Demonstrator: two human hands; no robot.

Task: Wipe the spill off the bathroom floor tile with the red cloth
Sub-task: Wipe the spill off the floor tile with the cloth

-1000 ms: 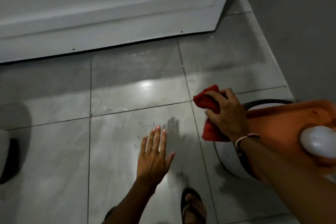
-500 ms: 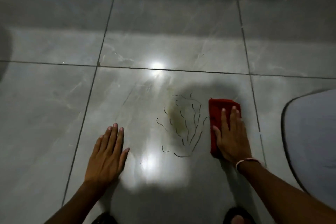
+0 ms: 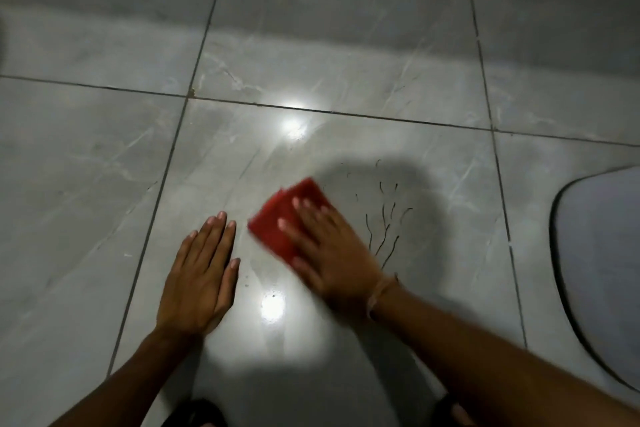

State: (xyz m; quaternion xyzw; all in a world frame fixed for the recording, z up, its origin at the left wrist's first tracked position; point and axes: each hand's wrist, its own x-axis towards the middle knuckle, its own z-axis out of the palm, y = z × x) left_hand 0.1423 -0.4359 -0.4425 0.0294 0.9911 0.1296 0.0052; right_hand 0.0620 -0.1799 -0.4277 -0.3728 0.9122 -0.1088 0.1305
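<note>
I see my right hand (image 3: 329,250) pressed flat, fingers spread, on the red cloth (image 3: 289,218), a folded, motion-blurred pad lying on the grey floor tile (image 3: 242,163). Thin dark squiggly strands (image 3: 384,229) lie just right of it. My left hand (image 3: 201,274) rests open, palm down, beside the cloth.

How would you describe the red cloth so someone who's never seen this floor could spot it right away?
Start at the glossy grey floor tile in the middle of the view, where two hands lie flat. The red cloth is a folded pad under the fingers of the right hand, just right of the bare left hand. It is the only bright red thing there, left of the thin dark squiggly marks.
</note>
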